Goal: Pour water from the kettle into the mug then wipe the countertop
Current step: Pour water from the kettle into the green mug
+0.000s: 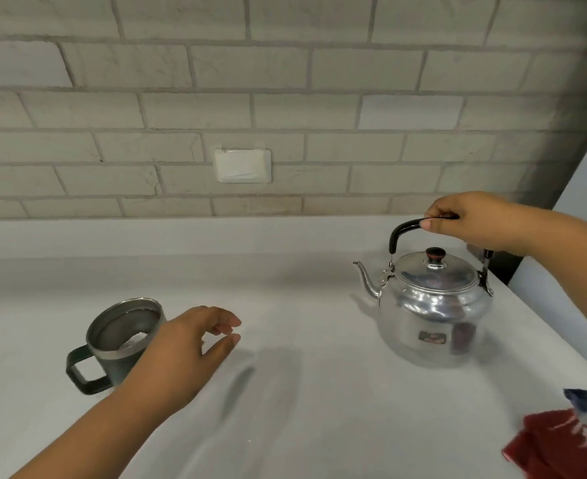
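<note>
The right hand grips the black handle of the steel kettle, which stands upright on the white countertop. Well left of the kettle, the left hand hovers, fingers loosely curled, beside the mug. A red cloth lies in front of the kettle.

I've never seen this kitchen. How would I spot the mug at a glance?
Start at the pale countertop under the brick wall. On its left side, partly behind the left hand, stands the mug. Unlike the shiny kettle to the right, it is a dark straight-sided cup with a steel rim and a squared handle.
</note>
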A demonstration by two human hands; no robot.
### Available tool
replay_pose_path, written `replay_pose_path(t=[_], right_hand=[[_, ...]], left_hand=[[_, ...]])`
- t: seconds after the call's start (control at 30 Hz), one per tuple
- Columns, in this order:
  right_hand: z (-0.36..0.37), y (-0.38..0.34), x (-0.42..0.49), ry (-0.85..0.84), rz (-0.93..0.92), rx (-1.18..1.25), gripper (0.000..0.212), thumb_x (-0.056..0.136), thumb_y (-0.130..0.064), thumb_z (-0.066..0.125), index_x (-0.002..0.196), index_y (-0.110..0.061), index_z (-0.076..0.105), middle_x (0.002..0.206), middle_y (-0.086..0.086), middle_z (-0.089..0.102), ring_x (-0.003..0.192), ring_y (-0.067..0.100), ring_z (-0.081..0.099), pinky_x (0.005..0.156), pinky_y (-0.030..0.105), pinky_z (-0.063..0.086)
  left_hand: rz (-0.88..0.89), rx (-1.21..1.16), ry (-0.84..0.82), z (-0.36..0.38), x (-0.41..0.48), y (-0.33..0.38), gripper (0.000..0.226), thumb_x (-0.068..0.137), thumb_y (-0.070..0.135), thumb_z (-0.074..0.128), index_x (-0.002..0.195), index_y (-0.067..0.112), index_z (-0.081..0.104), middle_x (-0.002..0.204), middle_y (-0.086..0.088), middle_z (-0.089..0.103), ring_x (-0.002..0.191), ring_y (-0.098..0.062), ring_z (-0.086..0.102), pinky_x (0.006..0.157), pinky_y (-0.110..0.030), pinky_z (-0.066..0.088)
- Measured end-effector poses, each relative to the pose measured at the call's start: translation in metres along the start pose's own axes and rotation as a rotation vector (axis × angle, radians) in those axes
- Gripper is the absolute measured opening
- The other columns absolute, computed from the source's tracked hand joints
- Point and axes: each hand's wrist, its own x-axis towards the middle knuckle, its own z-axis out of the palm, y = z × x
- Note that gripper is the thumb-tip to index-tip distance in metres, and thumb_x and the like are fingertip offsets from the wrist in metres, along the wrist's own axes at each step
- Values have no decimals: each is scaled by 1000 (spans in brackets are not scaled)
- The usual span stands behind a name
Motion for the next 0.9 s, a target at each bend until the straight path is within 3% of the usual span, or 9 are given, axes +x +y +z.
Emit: replay_pose_path(t=[0.1,0.3,0.4,0.47,0.63,0.8,0.9], right_hand=[[4,29,18,21,40,5,30,86,-48,57,98,-22,65,94,3,63,92,23,56,84,37,48],[11,85,55,106,132,75,23,82,-49,61,79,-26,59,85,-2,60,83,20,54,70,31,41],[16,108,68,144,143,98,22,85,-45,60,85,-23,60,82,-2,58,73,17,52,63,29,39],[21,120,75,162,131,96,19,87,-41,59,89,-22,60,84,0,60,77,21,54,68,32,40],[27,142,91,234,83,190,11,88,-32,60,92,-23,63,91,1,60,90,25,55,79,36,43],[36,153,107,263,34,181,9,89,-32,59,95,-25,62,97,5,57,93,26,53,86,38,43],[40,160,112,256,-9,201,7,89,-31,59,94,-28,61,92,-1,55,93,24,53,84,37,41]], left_hand=[[-12,16,-46,14,6,2,15,83,33,64,94,43,62,91,23,63,93,14,52,73,-10,44],[-55,32,-109,37,22,6,15,83,32,64,92,44,62,92,23,63,90,8,56,76,-18,49],[-69,56,-150,45,27,7,15,83,34,64,92,45,61,93,21,64,84,-2,62,77,-26,52],[-76,74,-166,49,30,6,14,83,35,64,91,46,61,93,21,65,80,-6,63,77,-28,53],[-67,101,-189,56,36,-1,18,84,33,63,90,49,58,91,22,64,97,11,53,73,-14,48],[-95,91,-185,62,39,-2,22,82,25,67,87,45,61,88,20,66,98,10,52,73,-22,52],[-83,91,-185,66,42,-3,20,82,24,67,87,43,62,87,18,66,98,10,52,73,-19,51]])
